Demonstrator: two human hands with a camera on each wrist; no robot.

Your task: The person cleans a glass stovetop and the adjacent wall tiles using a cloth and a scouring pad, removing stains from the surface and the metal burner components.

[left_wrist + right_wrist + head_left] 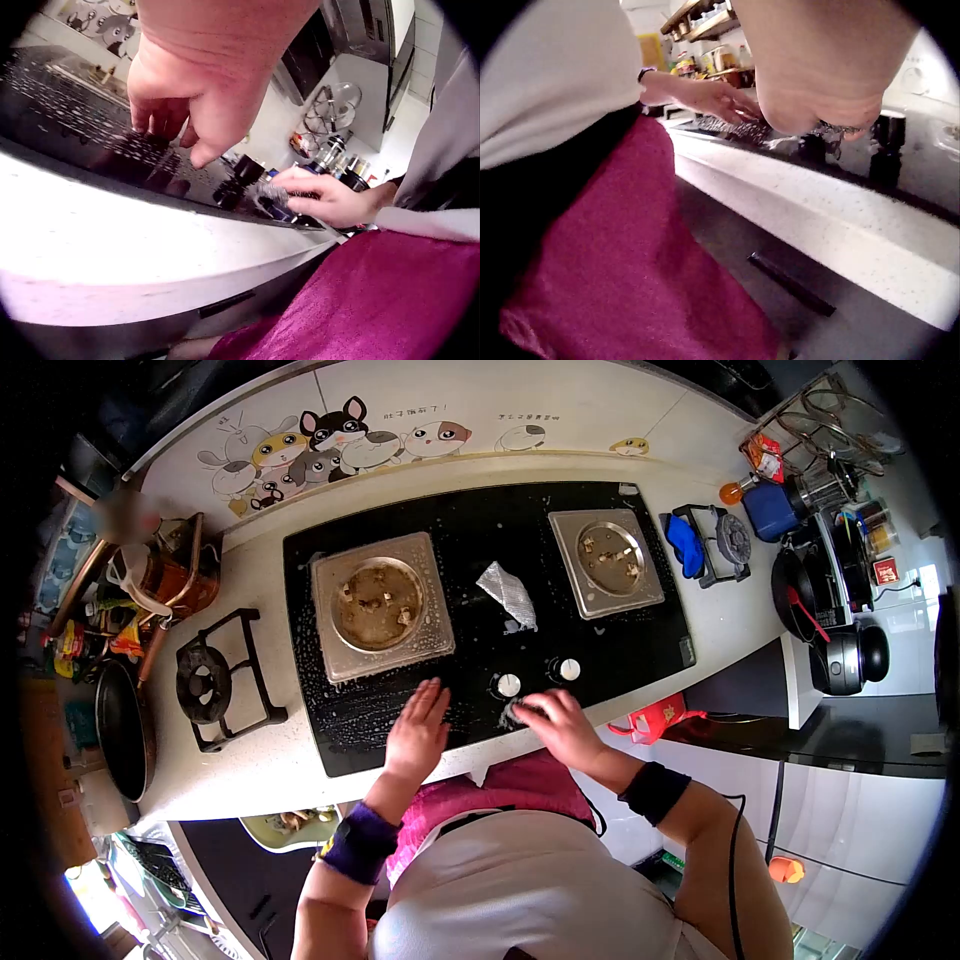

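My right hand pinches a grey steel wool scrubber at the front edge of the black glass cooktop, just below the two white knobs. My left hand, its fingers stretched out, rests on the wet, soapy front left of the glass. Beyond it lies the left square metal burner tray, wet and spotted, with brown liquid and bits of food in its round well. A second burner tray on the right holds similar bits. Between the trays lies a crumpled silver piece.
A black pot support lies on the counter to the left, near a frying pan. Right of the cooktop are another pot support and a blue object. An open drawer below holds a green tray.
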